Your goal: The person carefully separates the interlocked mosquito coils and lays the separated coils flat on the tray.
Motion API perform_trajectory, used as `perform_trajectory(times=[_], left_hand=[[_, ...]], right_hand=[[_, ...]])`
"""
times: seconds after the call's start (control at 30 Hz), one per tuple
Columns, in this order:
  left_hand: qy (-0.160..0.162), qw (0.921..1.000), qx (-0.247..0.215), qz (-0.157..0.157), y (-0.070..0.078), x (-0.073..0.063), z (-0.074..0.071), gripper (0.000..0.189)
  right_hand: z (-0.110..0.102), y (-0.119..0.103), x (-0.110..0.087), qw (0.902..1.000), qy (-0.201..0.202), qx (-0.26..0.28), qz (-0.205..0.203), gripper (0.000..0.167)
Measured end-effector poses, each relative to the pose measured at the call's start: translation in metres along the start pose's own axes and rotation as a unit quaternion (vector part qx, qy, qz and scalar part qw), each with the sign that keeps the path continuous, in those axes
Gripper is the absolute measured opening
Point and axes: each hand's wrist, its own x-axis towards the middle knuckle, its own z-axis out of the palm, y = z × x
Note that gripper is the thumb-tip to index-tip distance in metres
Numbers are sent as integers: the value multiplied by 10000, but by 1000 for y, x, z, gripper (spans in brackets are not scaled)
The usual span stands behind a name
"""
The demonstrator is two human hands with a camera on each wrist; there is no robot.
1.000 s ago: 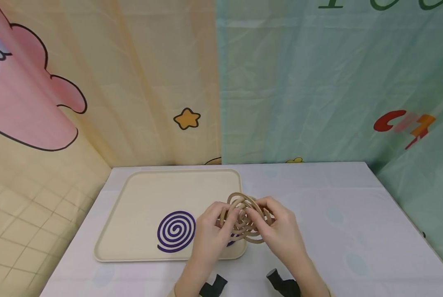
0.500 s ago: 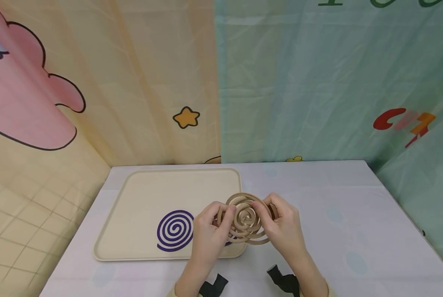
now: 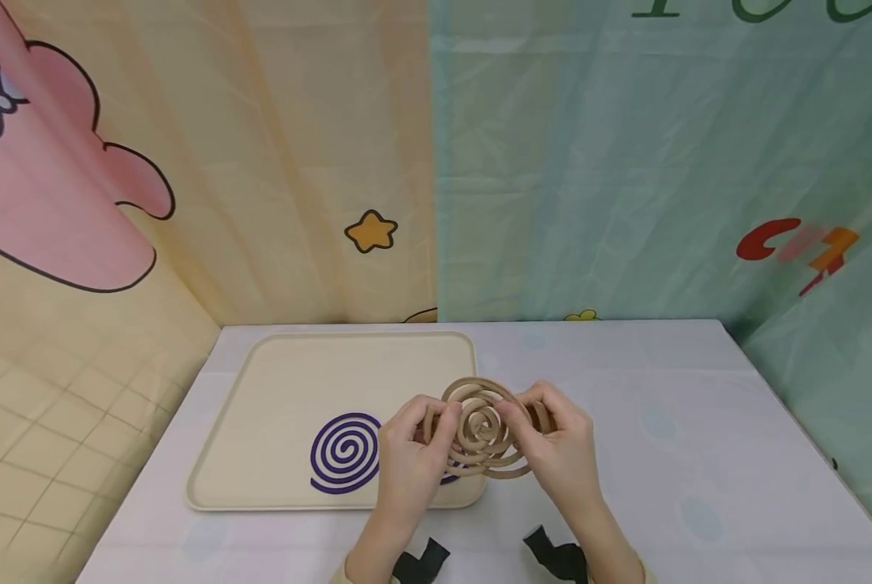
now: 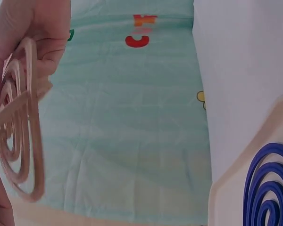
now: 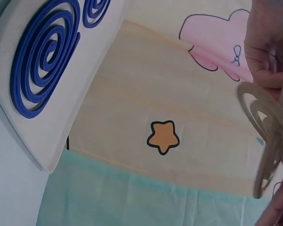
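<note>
Two tan mosquito coils (image 3: 482,434) appear interlocked, their rings crossing one another, held up over the right front corner of the tray. My left hand (image 3: 415,458) pinches their left side between thumb and fingers. On the opposite side my right hand (image 3: 560,442) pinches the rings, thumb toward the middle. The left wrist view shows the coils (image 4: 36,155) edge-on, with rings standing apart; in the right wrist view the coils (image 5: 269,160) cross at an angle. A purple-blue mosquito coil (image 3: 345,448) lies flat on the tray, left of my left hand.
The cream tray (image 3: 289,381) covers the left part of the white-clothed table (image 3: 647,470). Another purple-blue coil (image 3: 448,478) is mostly hidden beneath my hands. Black straps (image 3: 421,564) show by both wrists. Printed curtains (image 3: 589,162) hang behind the table.
My right hand has shifted slightly right, and the tan coils have turned from a tangled, tilted pose to face the head camera more. My left hand keeps its grip nearly in place.
</note>
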Motion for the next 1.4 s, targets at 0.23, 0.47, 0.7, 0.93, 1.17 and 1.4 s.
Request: perform_trajectory(times=[0.23,0.47,0.7,0.93,1.17,1.4], left_hand=[[472,9972,-113,-571,-1,1,-1,10],[-238,9751,-1424,-1682,4,2,1,26],[-13,9860,-864,-1425,3,6,-7,20],[-953,9609,-1028,-2390,2,16,-24,25],[-1826,9529,-746,-2305,4,15,-28,19],[-2090,9736,-208,-892,5,13,-36,17]], right_hand=[[2,1,-1,9929,-740,-527,-769,22],[11,1,-2,9618,22,-1245,-2438,22],[6,-1,0,9592,-197,-869,-2685,34],[-10,4,8,9972,-463,383,-448,30],[-12,11,11,9648,-1547,1525,1483,38],[-22,14,10,9702,-1451,1936,154,32]])
